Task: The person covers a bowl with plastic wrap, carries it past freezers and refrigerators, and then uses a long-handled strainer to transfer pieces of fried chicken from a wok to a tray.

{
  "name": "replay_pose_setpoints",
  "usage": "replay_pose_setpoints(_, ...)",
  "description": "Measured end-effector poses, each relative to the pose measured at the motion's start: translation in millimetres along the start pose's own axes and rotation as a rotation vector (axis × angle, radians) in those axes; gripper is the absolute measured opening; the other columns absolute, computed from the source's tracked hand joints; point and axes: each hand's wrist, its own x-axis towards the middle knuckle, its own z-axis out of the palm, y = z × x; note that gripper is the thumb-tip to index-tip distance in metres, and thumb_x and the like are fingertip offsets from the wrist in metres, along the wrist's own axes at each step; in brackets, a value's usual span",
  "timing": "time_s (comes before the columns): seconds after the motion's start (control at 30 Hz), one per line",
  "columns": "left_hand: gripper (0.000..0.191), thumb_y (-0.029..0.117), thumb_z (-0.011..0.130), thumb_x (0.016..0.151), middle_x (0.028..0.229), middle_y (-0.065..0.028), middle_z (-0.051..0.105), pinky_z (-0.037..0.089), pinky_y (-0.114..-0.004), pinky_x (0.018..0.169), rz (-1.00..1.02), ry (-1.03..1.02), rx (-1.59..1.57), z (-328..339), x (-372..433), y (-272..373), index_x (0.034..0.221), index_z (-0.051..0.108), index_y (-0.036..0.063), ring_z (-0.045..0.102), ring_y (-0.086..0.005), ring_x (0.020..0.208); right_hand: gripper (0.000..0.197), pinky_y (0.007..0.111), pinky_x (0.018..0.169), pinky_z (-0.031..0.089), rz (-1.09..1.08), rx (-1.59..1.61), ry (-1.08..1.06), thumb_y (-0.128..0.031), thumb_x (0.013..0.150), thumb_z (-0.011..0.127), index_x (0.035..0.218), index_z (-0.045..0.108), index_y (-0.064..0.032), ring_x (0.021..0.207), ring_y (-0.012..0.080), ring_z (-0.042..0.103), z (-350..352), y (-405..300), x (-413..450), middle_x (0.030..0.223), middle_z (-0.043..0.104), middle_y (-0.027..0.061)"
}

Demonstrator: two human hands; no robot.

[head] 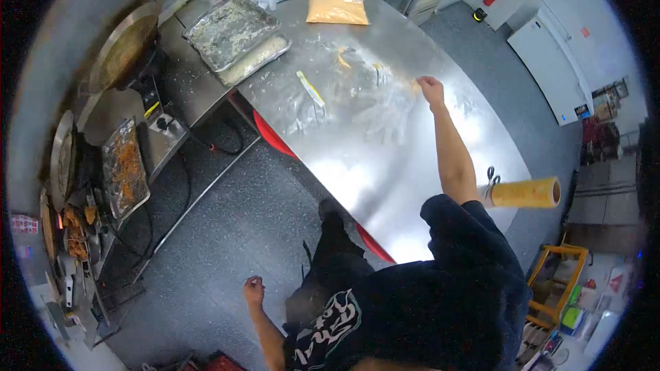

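My right hand [432, 90] is stretched out over the floury stainless steel table [361, 129], its fingers bent together beside a small orange-tan patch. Whether they pinch anything is too small to tell. Low at my left side, away from the table, my left hand [253, 291] hangs over the floor with curled fingers; its contents cannot be made out. On the metal surface lie a yellow-and-white strip [311, 89], a small curved yellow scrap [343, 58] and smears of flour. A clear bag of orange-tan powder [337, 10] rests near the far edge.
Floury metal trays [232, 31] stand at the upper left, near a large wok [124, 51]. A tray with orange crumbs [127, 167] is at the left. A plastic wrap roll [526, 192] and scissors [492, 178] lie by my right arm. Red stools [273, 136] sit partly under the table.
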Motion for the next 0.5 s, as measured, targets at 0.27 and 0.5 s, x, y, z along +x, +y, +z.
replay_pose_setpoints(0.27, 0.029, 0.016, 0.064, 0.083, 0.079, -0.0144, 0.066, 0.05, -0.038, 0.066, 0.434, -0.026, 0.162, 23.3, 15.3, 235.2, 0.108, 0.063, 0.0024, 0.063, -0.0281, 0.069, 0.025, 0.026, 0.052, 0.044, 0.114, -0.157, -0.674, -0.026, 0.083, 0.063, 0.079, 0.063, -0.0009, 0.058, 0.01, 0.056, 89.7, -123.1, -63.9, 0.07, 0.064, 0.0066)
replay_pose_setpoints(0.5, 0.031, 0.014, 0.068, 0.079, 0.087, -0.0153, 0.06, 0.051, -0.041, 0.067, 1.018, 0.13, -0.123, -29.7, -33.7, 409.0, 0.107, 0.06, 0.0033, 0.061, -0.0346, 0.077, 0.025, 0.025, 0.071, 0.044, 0.191, 0.55, -0.508, -0.023, 0.088, 0.065, 0.101, 0.065, -0.0021, 0.081, 0.0106, 0.056, 177.2, -271.7, -368.6, 0.086, 0.063, 0.0026)
